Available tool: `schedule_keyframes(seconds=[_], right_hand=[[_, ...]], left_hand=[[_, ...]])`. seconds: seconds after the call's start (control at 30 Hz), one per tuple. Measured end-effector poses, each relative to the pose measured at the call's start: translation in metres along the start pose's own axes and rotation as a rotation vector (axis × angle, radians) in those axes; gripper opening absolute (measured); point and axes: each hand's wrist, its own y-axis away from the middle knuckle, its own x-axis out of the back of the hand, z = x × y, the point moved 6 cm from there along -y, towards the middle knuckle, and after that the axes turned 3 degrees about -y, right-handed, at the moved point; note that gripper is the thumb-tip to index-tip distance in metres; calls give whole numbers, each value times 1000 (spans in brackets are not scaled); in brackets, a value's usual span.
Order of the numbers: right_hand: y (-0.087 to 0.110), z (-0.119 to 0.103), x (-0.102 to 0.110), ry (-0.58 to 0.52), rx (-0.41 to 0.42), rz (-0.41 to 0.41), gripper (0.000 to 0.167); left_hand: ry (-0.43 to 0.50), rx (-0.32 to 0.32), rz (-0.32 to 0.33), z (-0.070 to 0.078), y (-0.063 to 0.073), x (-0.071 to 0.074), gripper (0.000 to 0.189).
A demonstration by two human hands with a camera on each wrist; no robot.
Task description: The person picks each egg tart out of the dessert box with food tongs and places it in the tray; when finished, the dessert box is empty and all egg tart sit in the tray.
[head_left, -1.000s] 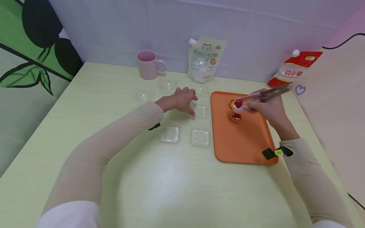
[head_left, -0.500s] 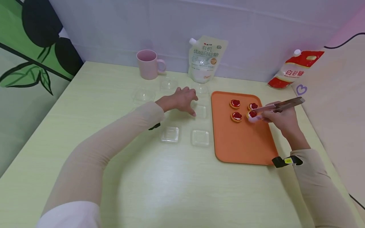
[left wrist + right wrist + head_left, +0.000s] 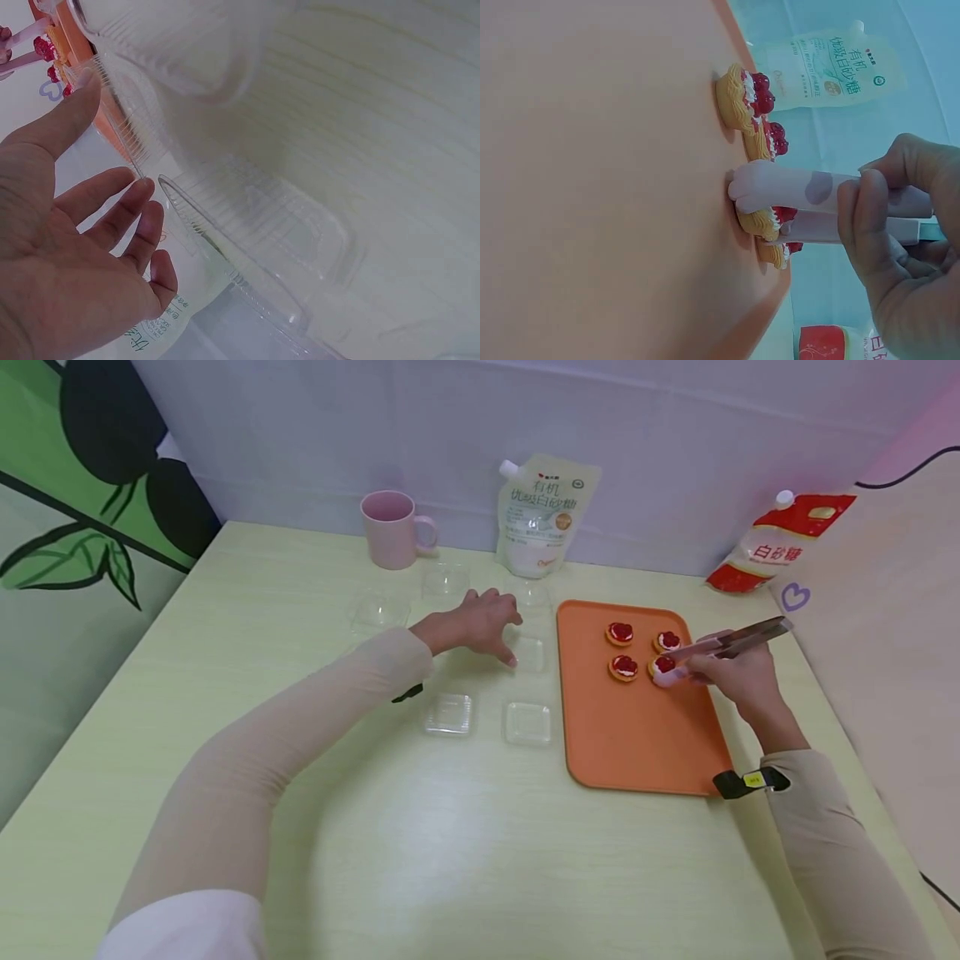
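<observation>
In the head view my left hand (image 3: pixel 483 625) reaches over the table and steadies a clear plastic box (image 3: pixel 528 654). The left wrist view has my thumb at one end of the box's ribbed side (image 3: pixel 124 112) and curved fingers at the other. My right hand (image 3: pixel 738 675) holds pink tongs (image 3: pixel 701 653) with paw-shaped tips. These tips straddle the near right fruit tart (image 3: pixel 663 666), which stays low on the orange tray (image 3: pixel 637 739). Close by are three more tarts with red fruit and white cream: far left (image 3: pixel 619 632), near left (image 3: pixel 623 667), far right (image 3: pixel 667 642).
Other clear boxes stand about the left hand, including one at the front (image 3: pixel 449 714) and another by the tray (image 3: pixel 528 723). At the back are a pink mug (image 3: pixel 390 529), a pale sugar pouch (image 3: pixel 543 518) and a red and white sugar pouch (image 3: pixel 776 543).
The right hand and tongs have moved right and toward the body, from the far left tart to the near right one, then stayed there. The left hand has kept its place.
</observation>
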Motion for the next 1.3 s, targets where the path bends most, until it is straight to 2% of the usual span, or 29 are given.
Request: schedule_keyframes(seconds=[0.73, 1.3], right_hand=[[1, -1, 0, 21, -11, 39, 43], [7, -7, 4, -43, -33, 57, 40]], left_hand=[[12, -4, 11, 1, 1, 1, 75], [18, 2, -1, 1, 2, 2, 77]])
